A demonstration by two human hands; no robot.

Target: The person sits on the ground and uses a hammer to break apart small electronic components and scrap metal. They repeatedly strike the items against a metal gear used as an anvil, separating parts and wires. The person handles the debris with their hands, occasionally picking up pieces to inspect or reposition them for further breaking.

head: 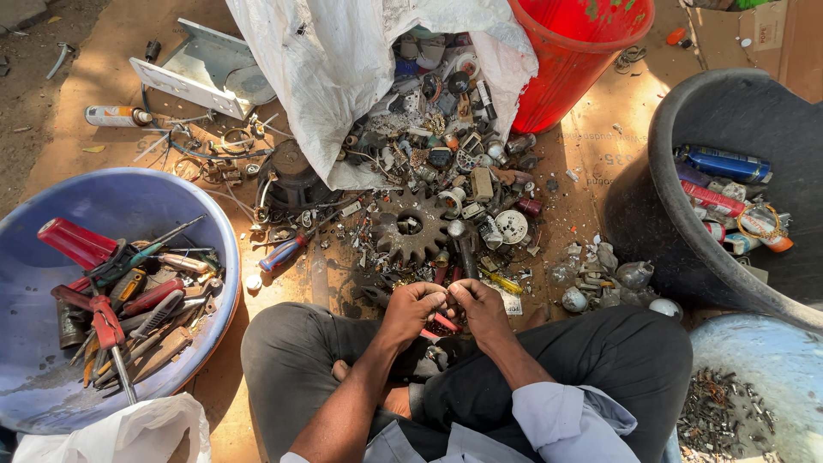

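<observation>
Both hands are held together just below the rusty gear wheel (409, 227), over the crossed legs. Left hand (413, 310) & right hand (480, 310) are curled, fingertips meeting on a small part (447, 297) pinched btwn them; it is too tiny to identify, long axis can't be told. The part lies at the fingertips, equally near both hands. Blue tool basin (51, 386) sits well left of the gear, black tub (669, 171) well right.
</observation>
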